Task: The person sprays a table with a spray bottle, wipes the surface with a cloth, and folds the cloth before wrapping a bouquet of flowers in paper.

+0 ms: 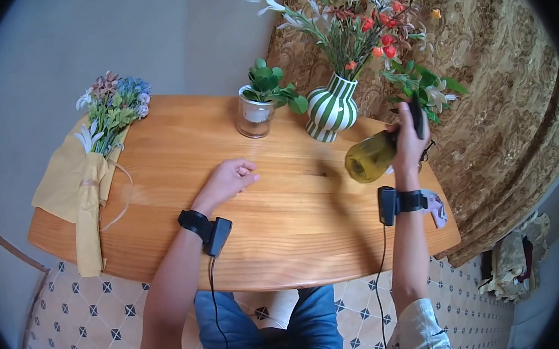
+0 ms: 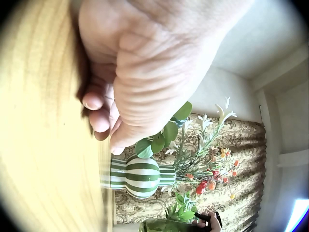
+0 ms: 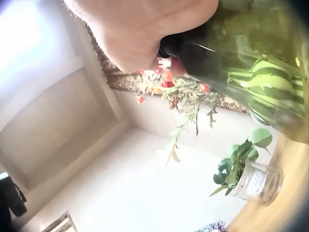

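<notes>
My right hand [image 1: 411, 146] grips a green see-through spray bottle [image 1: 369, 158] by its black top, near the right end of the table. The bottle is tilted, its base pointing left toward the middle. In the right wrist view the green bottle [image 3: 227, 58] fills the upper right, and the striped vase shows through it. My left hand [image 1: 225, 180] holds nothing and lies low at the wooden table [image 1: 285, 234], fingers loosely curled. Nearest to the bottle stands a green-and-white striped vase [image 1: 332, 111] of red, orange and white flowers [image 1: 373, 23].
A leafy plant [image 1: 266, 82] stands in a clear glass pot [image 1: 255, 120] at the back. At the left lies a bouquet [image 1: 114, 109] in tan paper [image 1: 85, 191]. More green leaves [image 1: 428, 85] rise behind my right hand. A purple cloth [image 1: 437, 208] lies by the right edge.
</notes>
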